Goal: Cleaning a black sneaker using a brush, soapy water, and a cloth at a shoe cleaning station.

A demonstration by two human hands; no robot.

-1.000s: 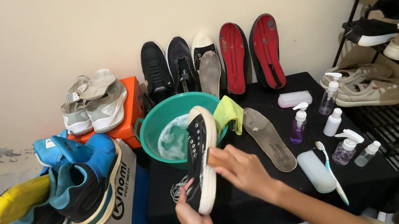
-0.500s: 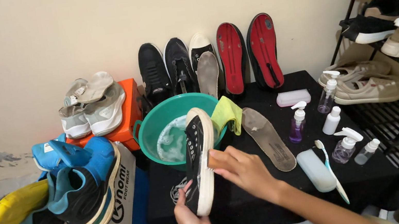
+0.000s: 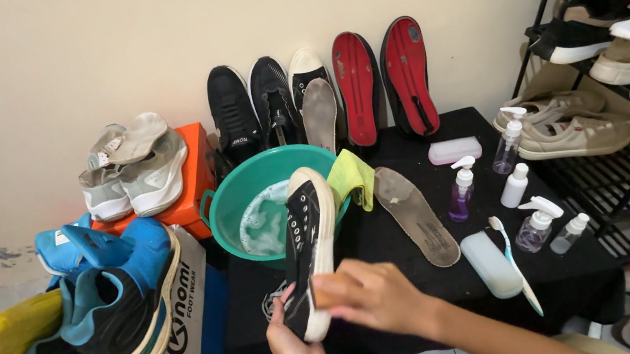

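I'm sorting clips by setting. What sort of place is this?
Probably a small shoe-cleaning corner. A green basin of soapy water sits on a black table with spray bottles, shoes lean on the wall, and both hands work on a black sneaker.

Soft, even indoor light fills the frame, brightest on the cream wall [image 3: 69,64] at the top. Shadows are faint, deepest on the black tablecloth [image 3: 429,284]. No strong glare. The right hand [image 3: 377,296] is slightly motion-blurred; the edges bend mildly from the wide lens.

black canvas sneaker [image 3: 306,244], white sole, tilted on edge
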